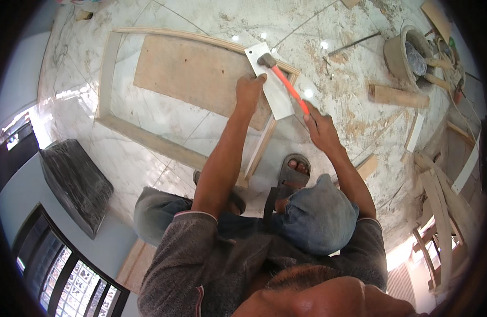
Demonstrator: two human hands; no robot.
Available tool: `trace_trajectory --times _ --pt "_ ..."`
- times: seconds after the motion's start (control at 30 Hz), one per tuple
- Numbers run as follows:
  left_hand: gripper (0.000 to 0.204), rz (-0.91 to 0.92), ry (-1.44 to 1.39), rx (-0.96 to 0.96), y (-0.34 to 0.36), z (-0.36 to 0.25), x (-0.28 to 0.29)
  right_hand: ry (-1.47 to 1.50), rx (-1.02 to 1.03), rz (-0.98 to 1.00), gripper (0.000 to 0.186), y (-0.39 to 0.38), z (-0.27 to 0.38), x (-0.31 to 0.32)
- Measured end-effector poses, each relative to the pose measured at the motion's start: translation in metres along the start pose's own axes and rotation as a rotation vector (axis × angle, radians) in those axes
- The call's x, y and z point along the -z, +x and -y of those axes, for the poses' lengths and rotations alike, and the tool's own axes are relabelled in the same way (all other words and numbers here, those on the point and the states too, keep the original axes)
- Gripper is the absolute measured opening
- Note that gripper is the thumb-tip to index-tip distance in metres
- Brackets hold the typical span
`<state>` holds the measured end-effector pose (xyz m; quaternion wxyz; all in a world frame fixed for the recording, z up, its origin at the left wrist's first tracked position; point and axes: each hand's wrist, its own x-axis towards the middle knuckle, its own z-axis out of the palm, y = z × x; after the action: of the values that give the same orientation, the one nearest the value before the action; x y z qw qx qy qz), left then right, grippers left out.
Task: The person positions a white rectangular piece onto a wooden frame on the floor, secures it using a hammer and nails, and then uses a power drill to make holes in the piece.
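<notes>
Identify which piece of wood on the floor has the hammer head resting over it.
The white board at the frame's corner. The left hand presses it; the hammer lies across it. The other offcuts lie apart, untouched.

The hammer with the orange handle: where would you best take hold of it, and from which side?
Grip the hammer near the free low end of its handle, coming from the person's right, as the right hand does. The heavy head rests on the white panel, which the left hand steadies.

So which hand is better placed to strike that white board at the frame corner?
The right hand: it grips the orange-handled hammer, head over the white board. The left hand steadies the board.
</notes>
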<state>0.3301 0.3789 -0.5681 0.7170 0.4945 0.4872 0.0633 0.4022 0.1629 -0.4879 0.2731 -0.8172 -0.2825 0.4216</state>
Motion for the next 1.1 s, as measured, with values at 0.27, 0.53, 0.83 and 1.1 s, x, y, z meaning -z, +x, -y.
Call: trace_trajectory --times 0.27,0.53,0.83,1.1 --pt "0.025 0.011 -0.005 0.012 0.001 -0.001 0.003 0.141 0.229 -0.358 0.049 -0.022 0.006 -0.004" --pt "0.018 -0.017 0.002 -0.061 -0.004 0.006 0.006 0.114 0.127 -0.276 0.046 -0.026 0.038 0.007" --pt "0.019 -0.048 0.042 -0.058 0.008 0.007 0.004 -0.061 -0.035 -0.203 0.046 -0.022 0.047 0.022" --pt "0.019 -0.018 0.021 -0.021 0.003 0.002 0.001 -0.232 -0.265 0.031 0.045 -0.001 0.041 0.024"
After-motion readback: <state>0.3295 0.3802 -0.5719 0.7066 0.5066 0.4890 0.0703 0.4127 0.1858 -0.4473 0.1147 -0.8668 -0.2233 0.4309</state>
